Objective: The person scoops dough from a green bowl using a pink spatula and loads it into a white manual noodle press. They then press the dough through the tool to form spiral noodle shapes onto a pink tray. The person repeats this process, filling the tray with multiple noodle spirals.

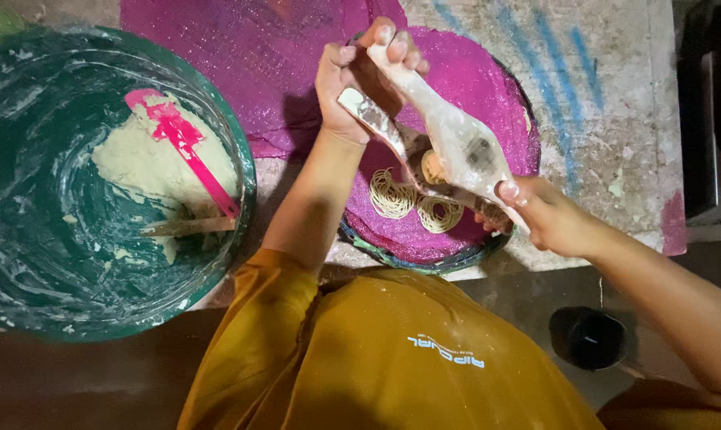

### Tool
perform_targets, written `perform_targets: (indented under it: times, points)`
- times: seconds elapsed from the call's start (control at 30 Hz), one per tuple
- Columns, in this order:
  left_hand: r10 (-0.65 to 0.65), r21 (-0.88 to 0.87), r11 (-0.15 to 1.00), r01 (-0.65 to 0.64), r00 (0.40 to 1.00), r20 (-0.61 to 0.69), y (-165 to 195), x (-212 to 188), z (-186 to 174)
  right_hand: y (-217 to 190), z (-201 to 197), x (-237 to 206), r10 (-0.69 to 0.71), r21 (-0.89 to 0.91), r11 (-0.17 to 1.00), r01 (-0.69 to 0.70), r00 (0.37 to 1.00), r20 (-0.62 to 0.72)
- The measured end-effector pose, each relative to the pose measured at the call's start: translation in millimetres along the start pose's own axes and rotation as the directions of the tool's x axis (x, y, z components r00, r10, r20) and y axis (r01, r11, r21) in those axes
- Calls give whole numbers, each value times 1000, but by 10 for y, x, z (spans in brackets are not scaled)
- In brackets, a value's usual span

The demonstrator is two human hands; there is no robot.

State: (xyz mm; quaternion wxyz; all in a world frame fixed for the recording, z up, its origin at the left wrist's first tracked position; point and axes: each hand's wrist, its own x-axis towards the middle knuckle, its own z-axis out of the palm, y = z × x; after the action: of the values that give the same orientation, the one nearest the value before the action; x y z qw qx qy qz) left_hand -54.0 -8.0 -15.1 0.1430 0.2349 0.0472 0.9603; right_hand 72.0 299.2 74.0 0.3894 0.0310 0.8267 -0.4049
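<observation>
Worn pale concrete work surface point(615, 119), streaked with blue paint marks point(551, 72). Dark brown floor point(98, 382) below its edge. Small round black container point(587, 338) on floor at right. Dark upright object point(707, 111) at far right. Dim warm light.

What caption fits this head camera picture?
Both hands, left hand and right hand, squeeze a press over noodle coils.

Glittery magenta cloth point(488, 87), dark green tub point(26, 263) smeared with pale dough, hot-pink spatula point(187, 147), mustard-yellow clothing point(392, 358), blue-streaked whitish table point(607, 95).
</observation>
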Motion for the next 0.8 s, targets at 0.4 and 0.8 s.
perform_targets:
  times: [0.4, 0.8]
  points:
    - [-273, 635, 175, 753, 657, -703, -181, -1012, -141, 296, 86, 320, -303, 225, 928, 296, 953, -6]
    - [-135, 376, 891, 255, 939, -318, 314, -918, 607, 521, -144, 521, -457, 96, 888, 449, 844, 280]
